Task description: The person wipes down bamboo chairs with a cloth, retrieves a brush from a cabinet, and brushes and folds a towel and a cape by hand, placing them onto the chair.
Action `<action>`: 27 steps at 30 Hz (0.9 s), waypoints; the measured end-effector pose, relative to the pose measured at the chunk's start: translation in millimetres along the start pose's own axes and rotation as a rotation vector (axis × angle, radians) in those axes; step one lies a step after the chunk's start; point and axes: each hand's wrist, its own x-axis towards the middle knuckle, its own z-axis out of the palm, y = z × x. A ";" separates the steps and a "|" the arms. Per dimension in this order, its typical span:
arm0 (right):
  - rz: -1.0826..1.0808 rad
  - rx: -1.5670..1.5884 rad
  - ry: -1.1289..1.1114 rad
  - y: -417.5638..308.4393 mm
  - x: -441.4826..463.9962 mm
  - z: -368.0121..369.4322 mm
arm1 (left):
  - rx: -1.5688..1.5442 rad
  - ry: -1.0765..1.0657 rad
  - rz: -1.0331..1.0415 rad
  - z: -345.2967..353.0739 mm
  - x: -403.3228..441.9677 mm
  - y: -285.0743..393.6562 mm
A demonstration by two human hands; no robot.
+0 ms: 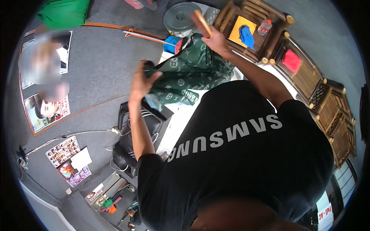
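My right hand (217,41) is closed around a light brown comb (202,24) with dark reddish teeth or bristles, raised above the cape's upper edge. A dark green patterned cape (185,73) spreads below and between my hands. At the cape's left edge is my left hand (142,82), its thumb held apart from its bent fingers. A small black thing (149,66) shows beside those fingers, too unclear to name.
Black chair (142,129) and cables lie left of my body. A lidded grey bin (182,17), blue dustpan (169,45) and broom pole (142,36) are beyond the cape. Bamboo seats (302,71) line the right; posters (48,107) hang left.
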 end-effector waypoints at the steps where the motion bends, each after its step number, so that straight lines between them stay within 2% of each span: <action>1: -0.058 0.088 -0.050 -19.7 -6.4 -7.1 | -0.133 -0.097 0.052 18.6 1.9 8.2; 2: -0.149 0.002 -0.128 -18.7 -3.7 -17.5 | -0.090 -0.175 0.064 24.8 2.6 8.9; 4: -0.323 -0.171 -0.278 -4.7 -4.4 -48.5 | 0.075 -0.064 0.105 13.0 4.8 -39.5; 5: -0.235 -0.146 -0.241 13.5 6.7 -66.2 | 0.064 0.086 -0.017 -10.5 2.0 -78.2; 6: -0.155 -0.053 -0.060 21.0 15.2 -91.8 | 0.051 0.239 -0.142 -26.7 -1.4 -104.2; 8: 0.012 -0.299 -0.120 26.5 27.7 -101.3 | 0.147 0.339 -0.211 -21.3 7.3 -99.0; 9: -0.109 -0.254 -0.040 24.2 28.9 -84.7 | 0.188 0.401 -0.239 -12.8 21.1 -94.9; 10: -0.218 -0.204 0.027 13.3 21.5 -57.0 | 0.162 0.392 -0.065 7.9 35.1 -80.1; 11: -0.218 -0.121 -0.056 -15.7 14.0 -46.1 | 0.139 0.371 0.099 34.0 39.5 -59.5; 12: -0.198 -0.027 -0.122 -40.9 2.9 -42.1 | 0.120 0.211 0.097 49.5 43.3 -33.3; 13: -0.287 -0.083 -0.134 -47.8 0.9 -43.0 | 0.201 0.051 0.085 56.3 44.0 -13.1; 14: -0.365 -0.134 -0.157 -50.7 -4.1 -42.9 | 0.170 0.079 0.100 55.0 38.3 -18.0; 15: -0.343 -0.114 -0.264 -46.1 -1.7 -57.9 | 0.138 0.104 0.112 51.5 30.2 -31.2; 16: -0.276 -0.213 -0.278 -21.9 7.1 -70.3 | 0.108 0.137 0.130 45.0 25.1 -47.7; 17: -0.414 -0.134 -0.050 26.8 20.6 -75.9 | -0.002 0.222 0.052 28.9 15.3 -78.2; 18: 0.042 -0.153 -0.143 35.8 33.2 -109.3 | -0.016 0.279 -0.102 5.5 0.7 -118.5; 19: 0.203 -0.199 -0.258 52.0 44.9 -143.2 | -0.030 0.332 -0.255 -6.5 -11.2 -146.6; 20: 0.136 -0.098 -0.302 56.2 42.8 -141.2 | 0.040 0.335 -0.209 -0.6 -17.8 -151.2; 22: 0.000 -0.276 -0.191 53.2 39.2 -124.8 | 0.171 0.356 -0.097 17.8 -12.3 -151.2; 23: -0.001 -0.103 -0.123 48.0 41.7 -118.4 | 0.114 0.424 -0.153 16.9 -11.6 -135.3; 24: 0.073 -0.064 -0.089 42.3 48.7 -114.6 | 0.105 0.488 -0.123 15.8 -7.8 -137.1; 26: 0.007 -0.028 -0.018 19.6 58.1 -121.1 | 0.086 0.626 -0.065 11.2 -1.4 -135.8; 27: 0.010 -0.066 -0.017 10.3 59.2 -122.3 | 0.075 0.500 -0.202 0.1 -2.8 -132.1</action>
